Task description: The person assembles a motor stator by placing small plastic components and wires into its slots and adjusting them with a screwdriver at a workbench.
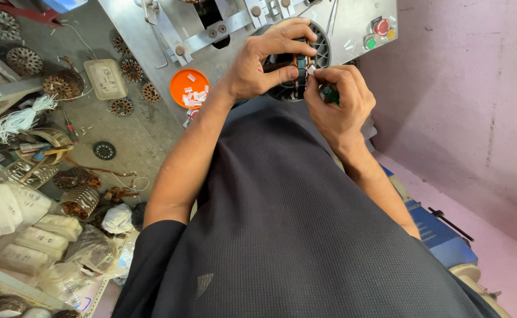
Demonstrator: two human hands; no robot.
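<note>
A round black motor stator (319,54) with slots and copper wire sits against a grey metal machine plate (341,23). My left hand (270,59) curls over the stator's rim and grips it. My right hand (338,100) pinches a small white slip (311,70) at the stator's slots and also holds a green-handled tool (329,94) in its palm. An orange lid (189,88) holding several small white slips lies just left of my left forearm.
The machine plate carries a red (381,26), a green (371,43) and a yellow (391,34) button. On the floor at left lie several wound stators (64,84), metal laminations, white string (22,118) and bagged white packets (22,235). A pink wall (464,106) stands right.
</note>
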